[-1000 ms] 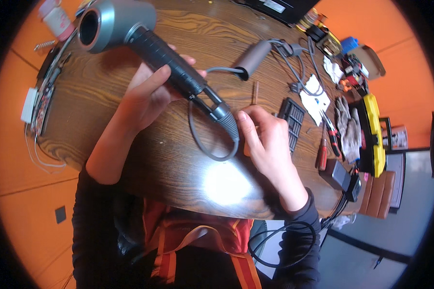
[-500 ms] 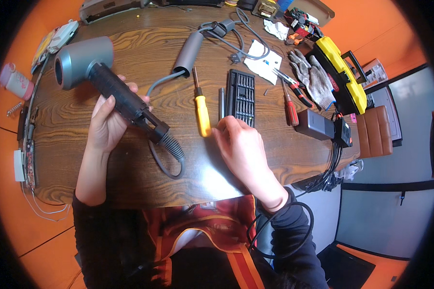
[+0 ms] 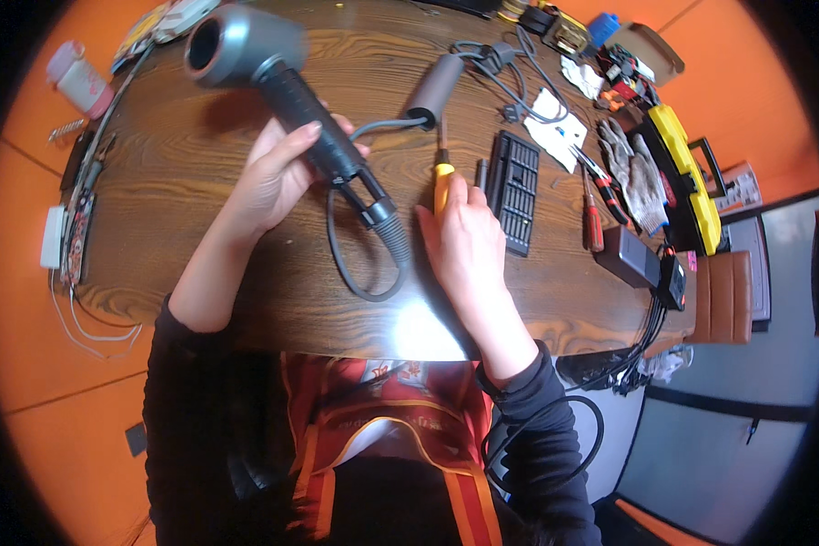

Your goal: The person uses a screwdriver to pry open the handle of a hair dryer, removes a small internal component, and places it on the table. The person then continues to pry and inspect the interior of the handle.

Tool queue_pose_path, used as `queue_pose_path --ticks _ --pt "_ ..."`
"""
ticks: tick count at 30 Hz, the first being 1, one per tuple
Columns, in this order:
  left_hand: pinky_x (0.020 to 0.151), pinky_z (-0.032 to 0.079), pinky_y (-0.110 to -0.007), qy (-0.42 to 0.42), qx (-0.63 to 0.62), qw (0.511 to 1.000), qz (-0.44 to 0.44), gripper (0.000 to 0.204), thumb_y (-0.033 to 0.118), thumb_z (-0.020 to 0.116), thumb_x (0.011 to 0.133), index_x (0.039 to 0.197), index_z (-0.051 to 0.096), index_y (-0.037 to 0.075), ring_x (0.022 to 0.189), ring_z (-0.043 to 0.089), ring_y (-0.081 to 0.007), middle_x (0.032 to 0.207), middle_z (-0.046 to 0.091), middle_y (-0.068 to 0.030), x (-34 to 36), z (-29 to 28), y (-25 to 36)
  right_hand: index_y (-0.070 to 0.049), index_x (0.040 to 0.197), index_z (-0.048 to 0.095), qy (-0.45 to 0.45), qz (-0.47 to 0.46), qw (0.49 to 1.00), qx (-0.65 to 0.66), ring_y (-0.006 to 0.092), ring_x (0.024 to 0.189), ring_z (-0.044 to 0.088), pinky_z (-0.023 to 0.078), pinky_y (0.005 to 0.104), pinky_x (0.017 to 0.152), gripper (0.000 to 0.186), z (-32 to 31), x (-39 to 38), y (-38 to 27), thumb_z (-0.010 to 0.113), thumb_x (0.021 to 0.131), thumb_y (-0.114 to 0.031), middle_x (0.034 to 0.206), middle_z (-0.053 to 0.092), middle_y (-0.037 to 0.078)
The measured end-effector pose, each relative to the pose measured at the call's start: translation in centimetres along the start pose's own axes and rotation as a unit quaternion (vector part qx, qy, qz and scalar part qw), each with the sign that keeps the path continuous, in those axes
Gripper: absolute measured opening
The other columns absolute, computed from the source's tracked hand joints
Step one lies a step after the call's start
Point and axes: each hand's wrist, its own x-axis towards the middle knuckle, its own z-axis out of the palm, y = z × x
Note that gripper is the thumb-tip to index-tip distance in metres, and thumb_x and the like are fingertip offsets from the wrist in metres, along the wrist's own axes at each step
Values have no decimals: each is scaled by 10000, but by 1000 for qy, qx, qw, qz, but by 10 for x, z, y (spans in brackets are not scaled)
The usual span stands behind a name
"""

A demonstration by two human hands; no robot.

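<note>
**Black, red and orange**

The person wears a black top (image 3: pixel 387 510) with 2 long sleeves: the left sleeve (image 3: pixel 191 400) ends at the forearm, the right sleeve (image 3: pixel 541 414) wrinkles in folds. Over it sits a red apron (image 3: pixel 318 400) edged in orange, with a reddish print on a pale patch. Its 2 straps (image 3: pixel 475 510) are red with orange borders. Both the left hand (image 3: pixel 287 168) and right hand (image 3: pixel 464 232) are bare.

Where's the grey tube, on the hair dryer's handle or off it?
Off. The grey tube lies on the table, apart from the black handle in the left hand; the cable enters its near end.
</note>
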Motion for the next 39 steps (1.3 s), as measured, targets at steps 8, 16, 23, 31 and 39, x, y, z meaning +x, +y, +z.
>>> queue_pose_path --ticks 8,16,23,31,39 --pt "621 534 -305 131 29 989 66 441 301 632 766 1025 366 62 713 551 -127 820 518 -59 1 1 -3 36 1100 522 70 25 982 173 231 713 527 432 325 616 308 -45 -26 -5 506 802 -41 821 508 127" --pt "524 470 -226 203 -44 978 26 348 366 564 769 891 461 57 600 533 -99 686 535 -45 0 0 3 79 1221 379 -22 221 666 712 125 593 582 329 118 341 440 -52 -46 -23 475 894 -198 922 581 200" --pt "511 458 -231 241 11 965 100 273 273 532 807 920 371 84 602 528 -107 712 544 -76 -3 6 4 51 1074 492 7 83 826 557 192 685 591 484 235 577 296 -46 -63 -33 561 797 -30 958 541 189" --pt "525 469 -251 262 74 940 206 258 195 537 806 960 368 75 617 542 -129 707 538 -90 -2 4 0 6 1064 509 45 34 895 443 47 486 420 308 150 451 226 -25 -68 -43 526 840 -17 743 568 104" --pt "509 477 -251 261 75 939 210 259 182 530 809 969 360 70 605 547 -134 699 533 -93 -2 4 -2 25 1063 501 23 75 885 459 122 576 521 387 180 470 229 -28 -67 -46 518 836 -4 894 540 131"
